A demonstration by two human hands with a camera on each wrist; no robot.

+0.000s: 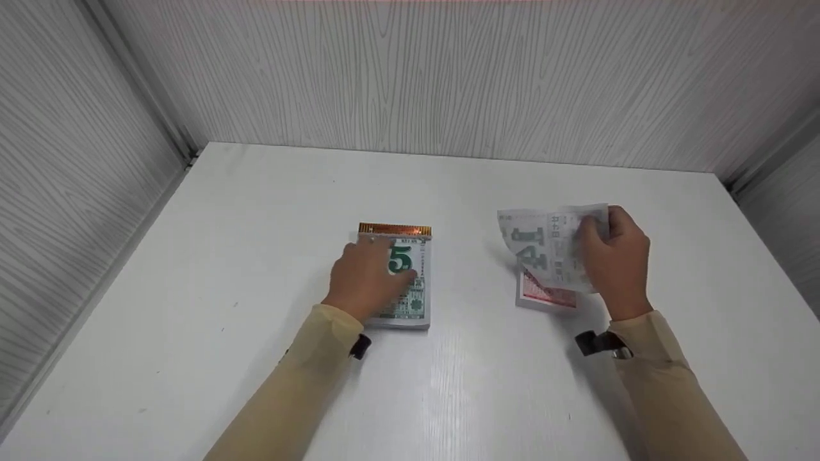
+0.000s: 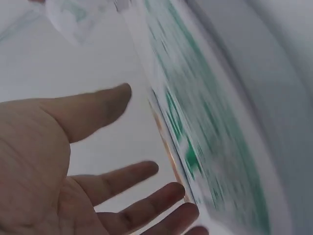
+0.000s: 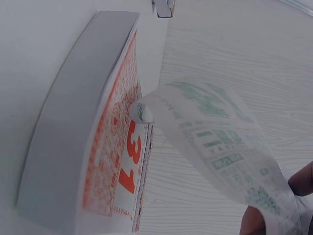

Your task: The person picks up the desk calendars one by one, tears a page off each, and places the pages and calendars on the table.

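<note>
Showing a red 31, the right wrist view beats the head view.

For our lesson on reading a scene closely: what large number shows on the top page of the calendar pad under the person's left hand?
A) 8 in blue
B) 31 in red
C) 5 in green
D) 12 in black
C: in the head view a large green 5 shows on the calendar pad beside the left hand resting on it.

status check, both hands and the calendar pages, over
Left hand flat on calendar pad, grip open. Right hand pinching loose green page above red stack. Nothing in the way.
</note>
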